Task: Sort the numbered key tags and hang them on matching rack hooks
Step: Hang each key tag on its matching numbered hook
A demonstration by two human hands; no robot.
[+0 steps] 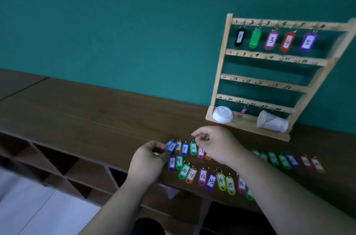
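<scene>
A wooden key rack (273, 57) with numbered hooks leans on the teal wall at the right. Tags 1 to 5 (271, 39) hang on its top row, and a small pink tag (241, 112) hangs in the bottom row. Two rows of coloured numbered tags (211, 180) lie on the brown table (96, 115). At the left end of the far row, my left hand (148, 161) pinches the blue tag 7 (171, 146). My right hand (216, 144) hovers over the far row with curled fingers, thumb and forefinger nearly touching, nothing visible in them.
A white cup lid (222, 114) and a paper cup (272, 121) on its side rest on the rack's base. More tags (289, 159) lie blurred at the right of my right arm. Open wooden cubbies (63, 163) sit below the table edge at the left.
</scene>
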